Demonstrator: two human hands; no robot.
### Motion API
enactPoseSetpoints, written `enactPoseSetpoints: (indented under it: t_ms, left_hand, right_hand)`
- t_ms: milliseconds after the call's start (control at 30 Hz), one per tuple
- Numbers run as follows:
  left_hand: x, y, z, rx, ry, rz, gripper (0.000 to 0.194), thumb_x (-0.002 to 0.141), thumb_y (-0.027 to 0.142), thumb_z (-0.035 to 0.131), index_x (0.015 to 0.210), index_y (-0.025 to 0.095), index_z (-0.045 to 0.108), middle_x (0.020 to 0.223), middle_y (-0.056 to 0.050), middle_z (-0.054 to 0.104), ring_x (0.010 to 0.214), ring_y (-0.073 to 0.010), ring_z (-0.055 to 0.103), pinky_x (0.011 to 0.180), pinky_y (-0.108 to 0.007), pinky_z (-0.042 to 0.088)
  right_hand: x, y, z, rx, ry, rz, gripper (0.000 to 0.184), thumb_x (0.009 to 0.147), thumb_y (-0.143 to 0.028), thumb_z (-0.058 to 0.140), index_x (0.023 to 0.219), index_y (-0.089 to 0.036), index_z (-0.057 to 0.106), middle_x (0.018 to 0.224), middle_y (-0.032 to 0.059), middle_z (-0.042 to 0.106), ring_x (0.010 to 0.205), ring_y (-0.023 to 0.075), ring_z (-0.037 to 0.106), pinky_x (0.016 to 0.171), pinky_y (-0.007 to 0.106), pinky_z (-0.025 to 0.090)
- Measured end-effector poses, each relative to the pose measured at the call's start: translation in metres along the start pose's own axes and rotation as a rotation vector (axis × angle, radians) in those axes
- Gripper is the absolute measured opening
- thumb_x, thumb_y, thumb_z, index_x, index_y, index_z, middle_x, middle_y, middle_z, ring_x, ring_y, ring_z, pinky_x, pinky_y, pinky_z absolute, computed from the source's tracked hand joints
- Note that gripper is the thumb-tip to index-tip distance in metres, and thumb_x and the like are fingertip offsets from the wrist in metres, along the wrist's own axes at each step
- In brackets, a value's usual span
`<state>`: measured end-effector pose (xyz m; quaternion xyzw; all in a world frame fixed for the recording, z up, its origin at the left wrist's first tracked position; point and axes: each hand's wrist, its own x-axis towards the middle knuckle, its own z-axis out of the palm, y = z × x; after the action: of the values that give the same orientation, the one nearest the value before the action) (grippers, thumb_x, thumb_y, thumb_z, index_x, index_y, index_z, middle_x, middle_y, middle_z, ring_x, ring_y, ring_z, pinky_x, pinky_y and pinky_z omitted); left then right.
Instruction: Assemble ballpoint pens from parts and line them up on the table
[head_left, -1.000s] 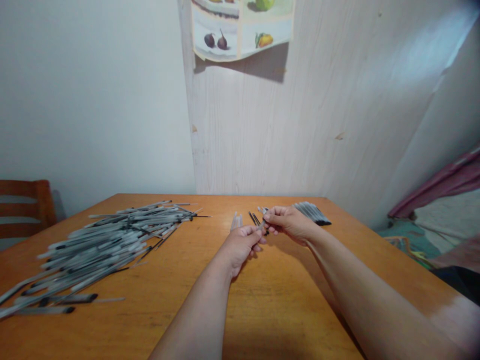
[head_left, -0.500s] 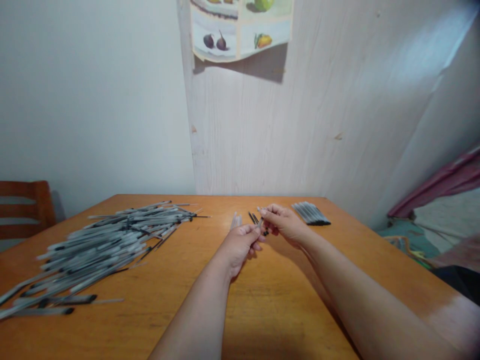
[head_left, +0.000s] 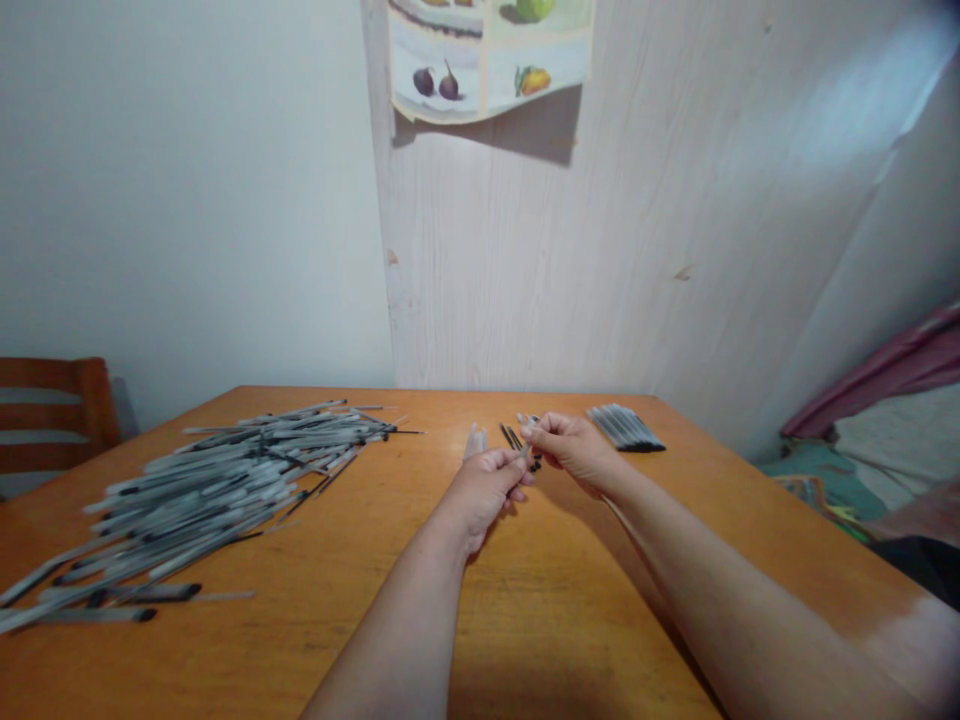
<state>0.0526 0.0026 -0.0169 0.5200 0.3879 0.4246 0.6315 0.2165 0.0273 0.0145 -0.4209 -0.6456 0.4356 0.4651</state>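
Note:
My left hand point(head_left: 495, 492) is closed in a pinch round a slim pale pen tube point(head_left: 524, 453), whose end shows at the fingertips. Close beside it, the thumb and fingers of my right hand point(head_left: 571, 446) pinch a small pale piece point(head_left: 524, 421), too small to make out. Just behind my left hand lie several clear pen tubes point(head_left: 474, 442). Thin black pen parts point(head_left: 511, 436) lie on the table between and beyond my hands, partly hidden by the fingers. To the right of my right hand is a neat row of clear pens with black ends point(head_left: 625, 428).
A large loose pile of clear and black pen parts point(head_left: 225, 470) covers the left of the wooden table point(head_left: 375, 620). A chair point(head_left: 94, 415) stands at the far left. Behind the table is a wall with a fruit picture point(head_left: 491, 60); fabric point(head_left: 877, 390) lies to the right.
The view has shifted slightly, so everything sits a little further right. Both hands keep nearly the same pinch, fingertips close together.

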Motion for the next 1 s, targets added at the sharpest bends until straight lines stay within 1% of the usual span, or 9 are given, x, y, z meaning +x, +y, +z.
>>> enactPoseSetpoints:
  t_ms: [133,267,333,433,567,733,833,900,1000]
  left_hand:
    - [0.001,0.001,0.0,-0.036,-0.018,0.015,0.039,0.075,0.048,0.07,0.096,0.016,0.065,0.082,-0.002,0.062,0.056,-0.006,0.046,0.052,-0.021,0.03]
    - [0.002,0.001,-0.003,-0.081,-0.039,0.016,0.038,0.075,0.046,0.07,0.097,0.015,0.065,0.082,-0.003,0.062,0.057,-0.0062,0.046,0.051,-0.02,0.028]
    - [0.002,0.001,-0.003,-0.094,-0.044,0.005,0.038,0.075,0.045,0.07,0.097,0.015,0.064,0.082,-0.003,0.062,0.057,-0.0061,0.046,0.051,-0.02,0.028]
    - [0.001,0.001,-0.003,-0.097,-0.043,-0.002,0.037,0.075,0.045,0.07,0.095,0.015,0.064,0.082,-0.003,0.062,0.057,-0.0058,0.046,0.051,-0.02,0.028]
    - [0.0,0.001,0.0,-0.069,-0.026,-0.001,0.036,0.075,0.044,0.07,0.097,0.016,0.064,0.082,-0.002,0.061,0.057,-0.0058,0.046,0.052,-0.02,0.028]
    - [-0.001,0.002,0.0,-0.046,-0.014,-0.004,0.039,0.076,0.046,0.069,0.099,0.015,0.065,0.082,-0.002,0.062,0.057,-0.0058,0.045,0.052,-0.021,0.029]
    - [0.001,0.002,-0.001,-0.083,-0.031,0.0,0.04,0.074,0.047,0.071,0.096,0.015,0.065,0.081,-0.002,0.062,0.056,-0.0055,0.045,0.051,-0.021,0.027]
    - [0.002,0.001,-0.002,-0.107,-0.044,0.0,0.04,0.073,0.047,0.072,0.095,0.015,0.064,0.081,-0.002,0.061,0.056,-0.0055,0.045,0.05,-0.02,0.028]
    - [0.003,0.0,-0.002,-0.125,-0.052,-0.008,0.037,0.074,0.045,0.072,0.096,0.015,0.064,0.081,-0.002,0.061,0.056,-0.0051,0.045,0.05,-0.02,0.028]
  right_hand:
    - [0.0,0.0,0.001,0.009,0.02,-0.001,0.043,0.077,-0.06,0.066,0.067,-0.019,0.056,0.058,-0.0013,0.057,0.049,0.0091,0.04,0.048,0.025,0.028]
    - [0.004,0.005,-0.005,0.145,-0.005,0.029,0.038,0.079,-0.056,0.064,0.086,-0.018,0.068,0.075,0.0025,0.065,0.058,0.0112,0.049,0.051,0.025,0.031]
    - [0.005,0.007,-0.007,0.167,-0.034,0.026,0.037,0.078,-0.052,0.067,0.092,-0.018,0.07,0.077,0.0031,0.066,0.063,0.0126,0.053,0.053,0.025,0.033]
    - [0.005,0.008,-0.009,0.135,-0.041,0.028,0.033,0.076,-0.05,0.071,0.084,-0.017,0.068,0.068,0.0019,0.064,0.061,0.012,0.051,0.054,0.025,0.032]
    - [0.004,0.005,-0.005,0.086,0.008,0.027,0.036,0.073,-0.05,0.075,0.07,-0.019,0.057,0.062,-0.0005,0.061,0.055,0.0101,0.046,0.053,0.024,0.031]
    - [0.003,0.003,0.0,0.012,0.041,0.017,0.038,0.074,-0.054,0.073,0.07,-0.019,0.057,0.062,0.0004,0.062,0.057,0.0113,0.048,0.053,0.025,0.032]
    - [0.003,0.005,-0.002,0.057,0.039,0.037,0.037,0.079,-0.055,0.067,0.078,-0.018,0.064,0.071,0.0029,0.065,0.064,0.0131,0.053,0.055,0.025,0.033]
    - [0.004,0.006,-0.005,0.113,0.015,0.042,0.036,0.081,-0.053,0.064,0.087,-0.018,0.069,0.084,0.0057,0.068,0.074,0.015,0.056,0.057,0.025,0.036]
    - [0.005,0.008,-0.008,0.152,-0.015,0.043,0.033,0.078,-0.047,0.067,0.092,-0.018,0.072,0.095,0.007,0.069,0.079,0.0159,0.057,0.06,0.026,0.037]
